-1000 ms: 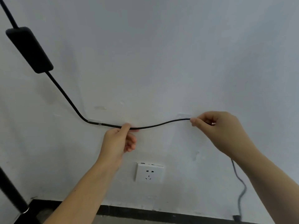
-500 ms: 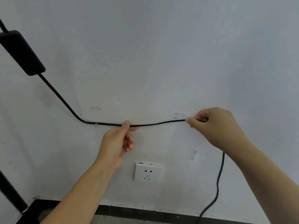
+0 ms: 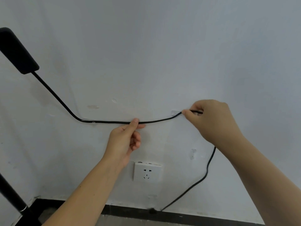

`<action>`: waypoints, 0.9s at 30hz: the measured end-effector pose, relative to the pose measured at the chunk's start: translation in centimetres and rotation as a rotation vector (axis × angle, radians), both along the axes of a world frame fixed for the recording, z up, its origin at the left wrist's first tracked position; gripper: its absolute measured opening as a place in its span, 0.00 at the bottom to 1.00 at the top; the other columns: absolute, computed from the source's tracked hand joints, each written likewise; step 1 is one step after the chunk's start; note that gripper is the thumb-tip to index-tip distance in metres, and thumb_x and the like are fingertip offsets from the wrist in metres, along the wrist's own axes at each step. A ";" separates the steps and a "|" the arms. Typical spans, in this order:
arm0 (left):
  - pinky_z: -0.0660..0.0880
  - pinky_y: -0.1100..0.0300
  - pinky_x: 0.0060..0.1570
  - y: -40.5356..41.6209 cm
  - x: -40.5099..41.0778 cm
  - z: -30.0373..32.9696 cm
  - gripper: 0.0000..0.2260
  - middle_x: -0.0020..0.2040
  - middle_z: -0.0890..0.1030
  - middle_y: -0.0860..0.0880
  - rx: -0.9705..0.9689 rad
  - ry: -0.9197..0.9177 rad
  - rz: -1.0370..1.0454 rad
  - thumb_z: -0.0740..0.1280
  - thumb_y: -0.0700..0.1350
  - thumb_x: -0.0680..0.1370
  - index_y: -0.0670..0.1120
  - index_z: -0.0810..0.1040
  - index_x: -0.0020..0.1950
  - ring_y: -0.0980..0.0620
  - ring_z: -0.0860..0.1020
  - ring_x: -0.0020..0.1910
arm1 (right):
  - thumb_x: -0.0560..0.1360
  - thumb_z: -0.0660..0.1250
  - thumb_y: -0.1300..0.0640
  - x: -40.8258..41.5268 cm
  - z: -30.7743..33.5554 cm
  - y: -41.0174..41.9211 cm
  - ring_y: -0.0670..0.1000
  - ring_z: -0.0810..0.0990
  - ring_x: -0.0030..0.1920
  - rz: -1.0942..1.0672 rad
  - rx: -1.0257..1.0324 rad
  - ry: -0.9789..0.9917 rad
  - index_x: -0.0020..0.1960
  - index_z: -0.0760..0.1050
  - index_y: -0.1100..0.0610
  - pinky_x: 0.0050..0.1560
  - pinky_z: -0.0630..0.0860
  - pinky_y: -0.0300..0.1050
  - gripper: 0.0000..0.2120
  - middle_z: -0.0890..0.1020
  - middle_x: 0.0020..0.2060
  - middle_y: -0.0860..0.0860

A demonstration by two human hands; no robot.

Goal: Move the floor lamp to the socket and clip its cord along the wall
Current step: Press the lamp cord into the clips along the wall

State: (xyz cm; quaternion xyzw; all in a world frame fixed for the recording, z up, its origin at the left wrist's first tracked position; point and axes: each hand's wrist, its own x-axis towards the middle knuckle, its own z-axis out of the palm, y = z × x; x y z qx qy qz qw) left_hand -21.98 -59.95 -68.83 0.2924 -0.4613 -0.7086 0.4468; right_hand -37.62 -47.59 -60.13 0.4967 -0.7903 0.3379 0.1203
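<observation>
A black lamp cord (image 3: 110,122) runs along the white wall from a black inline box (image 3: 17,52) at the upper left, through a clear clip (image 3: 93,122), then on to the right. My left hand (image 3: 126,141) pinches the cord at its middle between thumb and forefinger. My right hand (image 3: 211,119) pinches it further right, the fingertips right beside a second clear clip (image 3: 175,112). Below that hand the cord hangs down to a dark plug end (image 3: 152,210) by the skirting. The white socket (image 3: 147,172) sits under my left hand. The lamp pole (image 3: 9,194) stands at the lower left.
A black skirting strip (image 3: 203,216) runs along the wall's foot above a grey floor. Several scuffs and a patch mark (image 3: 193,153) dot the wall near the socket.
My right hand has carried the cord up and slightly left to the second clear clip. The hanging part has swung left, its end now by the skirting. The view has drifted right.
</observation>
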 end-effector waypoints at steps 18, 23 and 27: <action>0.60 0.69 0.16 0.6 -0.5 0.9 0.12 0.19 0.71 0.53 0.068 0.098 -0.068 0.64 0.48 0.78 0.42 0.82 0.42 0.57 0.67 0.16 | 0.79 0.59 0.52 -2.6 -4.4 1.8 0.45 0.73 0.20 0.232 0.022 -0.675 0.39 0.81 0.52 0.25 0.71 0.35 0.16 0.75 0.20 0.45; 0.62 0.68 0.17 1.1 -0.8 0.9 0.12 0.20 0.72 0.52 -0.001 0.090 -0.080 0.64 0.48 0.78 0.43 0.82 0.41 0.57 0.68 0.17 | 0.81 0.54 0.55 -1.6 -7.8 2.0 0.46 0.79 0.27 0.336 0.002 -0.881 0.44 0.80 0.54 0.36 0.80 0.39 0.17 0.79 0.25 0.47; 0.62 0.68 0.18 2.0 -1.5 0.8 0.12 0.20 0.74 0.52 -0.132 0.012 -0.121 0.63 0.45 0.78 0.45 0.83 0.40 0.57 0.69 0.17 | 0.81 0.54 0.53 -1.6 -11.5 4.1 0.48 0.77 0.30 0.402 0.092 -1.117 0.42 0.81 0.56 0.40 0.80 0.41 0.19 0.78 0.27 0.48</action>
